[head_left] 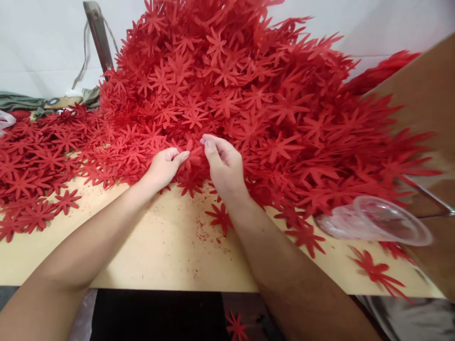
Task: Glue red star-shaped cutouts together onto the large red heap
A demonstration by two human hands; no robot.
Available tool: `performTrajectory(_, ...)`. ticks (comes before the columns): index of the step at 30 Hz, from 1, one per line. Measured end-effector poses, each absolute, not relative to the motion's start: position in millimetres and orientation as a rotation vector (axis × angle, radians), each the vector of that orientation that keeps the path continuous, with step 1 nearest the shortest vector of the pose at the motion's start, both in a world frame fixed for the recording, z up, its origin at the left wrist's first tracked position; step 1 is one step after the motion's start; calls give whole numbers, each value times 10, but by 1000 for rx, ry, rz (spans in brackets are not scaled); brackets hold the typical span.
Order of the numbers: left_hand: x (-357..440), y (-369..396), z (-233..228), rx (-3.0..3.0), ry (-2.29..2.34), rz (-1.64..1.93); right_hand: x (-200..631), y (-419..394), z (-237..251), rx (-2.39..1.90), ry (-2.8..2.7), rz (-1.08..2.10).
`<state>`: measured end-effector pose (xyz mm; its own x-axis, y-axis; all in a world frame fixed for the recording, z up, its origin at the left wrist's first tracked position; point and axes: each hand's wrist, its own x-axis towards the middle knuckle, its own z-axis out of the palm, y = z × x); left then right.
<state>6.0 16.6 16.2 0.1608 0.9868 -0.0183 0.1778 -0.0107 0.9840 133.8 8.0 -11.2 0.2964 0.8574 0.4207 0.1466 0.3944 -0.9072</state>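
Nearest the viewer, a single red flower cutout [237,327] lies below the table edge on the dark floor. The table [159,246] has a smooth, pale tan top, speckled with fine red crumbs near its middle. Loose cutouts lie flat on it, each thin, matte and star-shaped with narrow pointed petals; one [220,217] rests just beside the right forearm. At the right, a clear plastic cup [377,220] lies on its side, its round mouth turned toward the table edge.

Both bare forearms extend forward across the table and converge at the foot of the pile. The left hand [164,166] is curled, thumb and fingers pinched together on the petals of a red cutout [194,156]. The right hand [223,163] is bent at the wrist with knuckles up, its fingertips closed on the same cutout from the other side. That piece sits between the two hands, at the front edge of the pile.

Beyond rises the pile of red cutouts [249,85], a tall, dense, spiky heap reaching the white wall [39,42]. A grey metal bar [97,33] leans at its left.
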Motion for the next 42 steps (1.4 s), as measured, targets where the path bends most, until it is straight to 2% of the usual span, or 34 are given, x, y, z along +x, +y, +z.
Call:
performTrajectory(5, 48, 193, 72, 1374, 1145, 1034, 1250, 3, -78, -988, -1283, 1009)
performTrajectory(8, 62, 185, 45, 1355, 1086, 1043, 1241, -1, -87, -979, -1247, 1090)
performTrajectory(21, 4, 283, 60, 1469, 1098, 1114, 1339, 143, 103, -1039, -808, 1126)
performTrajectory(35, -149, 397, 67, 1801, 1410, 1023, 1285, 272, -11, -991, -970, 1052)
performTrajectory(42, -178, 426, 69, 2223, 1442, 1307, 1279, 203, -10, -937, -1016, 1042)
